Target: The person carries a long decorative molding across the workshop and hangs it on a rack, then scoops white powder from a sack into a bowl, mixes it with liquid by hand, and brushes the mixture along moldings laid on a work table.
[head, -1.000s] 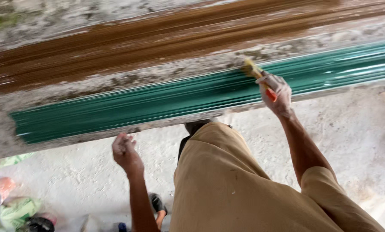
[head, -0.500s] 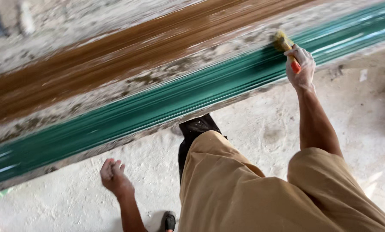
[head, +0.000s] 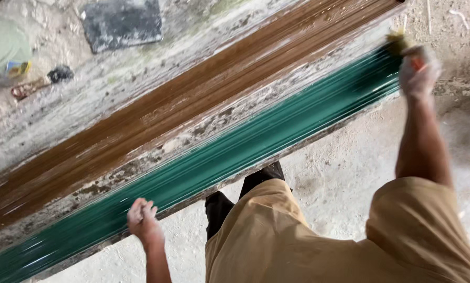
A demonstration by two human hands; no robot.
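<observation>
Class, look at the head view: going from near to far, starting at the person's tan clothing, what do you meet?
Tan clothing → left hand → green painted strip → brown painted strip → dark slab.

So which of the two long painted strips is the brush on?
The green strip, nearer the person; the right hand holds the brush at its far end. The brown strip lies beyond, untouched.

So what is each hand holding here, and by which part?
The right hand grips a paintbrush by its orange handle, bristles on the green strip. The left hand holds nothing.
</observation>
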